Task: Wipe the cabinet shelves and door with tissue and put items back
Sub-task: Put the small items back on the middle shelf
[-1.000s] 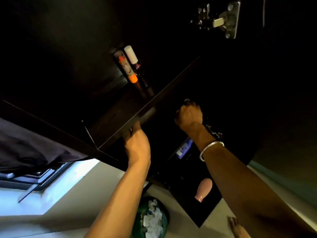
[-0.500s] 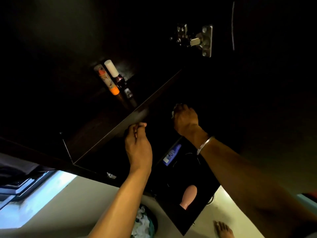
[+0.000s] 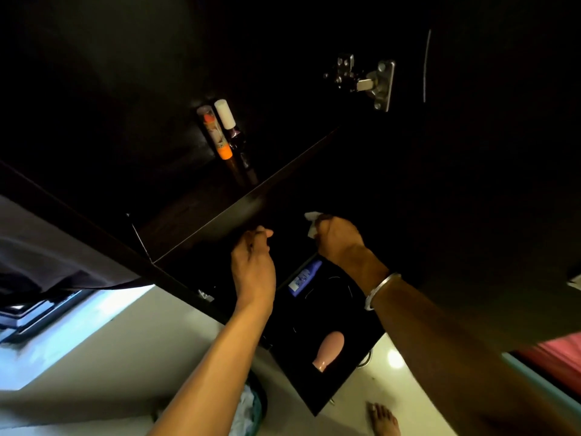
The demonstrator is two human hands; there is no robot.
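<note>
Right hand (image 3: 338, 237) raised, fingers clenched around white tissue (image 3: 312, 222); left hand (image 3: 253, 265) loosely curled at shelf edge (image 3: 239, 202), holding nothing.

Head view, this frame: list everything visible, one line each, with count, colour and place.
tissue: one, white, gripped in the right hand
shelf: one, dark brown, front edge crossing mid-frame
tubes: two, one orange-tipped and one white-capped, on the shelf at the back
hinge: one, silver, top right inside the cabinet
blue bottle: one, lower shelf, below the hands
pink bottle: one, lower shelf, nearer the front
bin: one, green, white paper inside, on the floor
foot: one, bare, on the floor
bangle: one, silver, right wrist
left hand: at the shelf edge
right hand: under the shelf
</note>
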